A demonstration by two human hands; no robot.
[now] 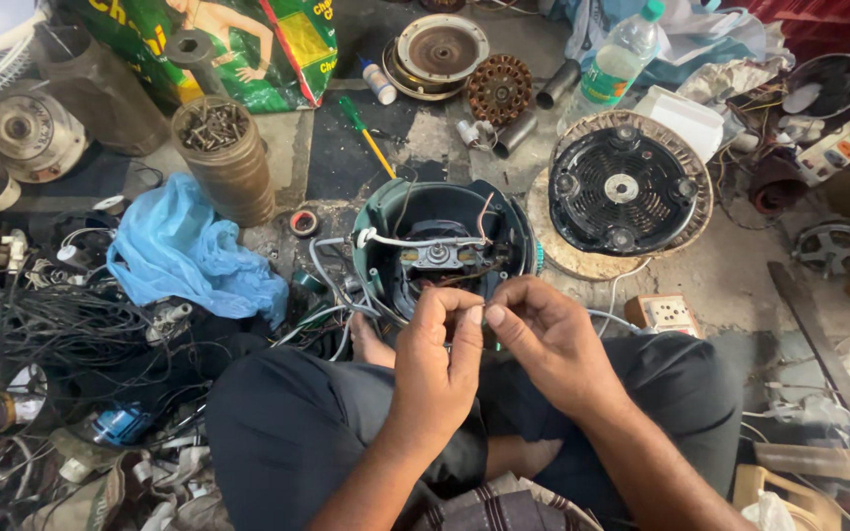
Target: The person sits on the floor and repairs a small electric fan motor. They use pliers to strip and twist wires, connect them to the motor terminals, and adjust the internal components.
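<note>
An opened green round appliance housing (378, 211) lies upturned on the floor in front of my crossed legs, its small motor (440, 256) and loose wires (415, 241) exposed. My left hand (435, 364) and my right hand (548, 339) meet just below the housing, thumbs and forefingers pinched together on a thin wire end (479, 313) coming from the housing. What exactly sits between the fingertips is too small to make out.
A black round base cover (624, 189) lies to the right on a woven mat. A tin of screws (220, 147), a blue plastic bag (184, 251), a green screwdriver (366, 128), a plastic bottle (614, 61) and a tangle of black wires (41, 324) surround me.
</note>
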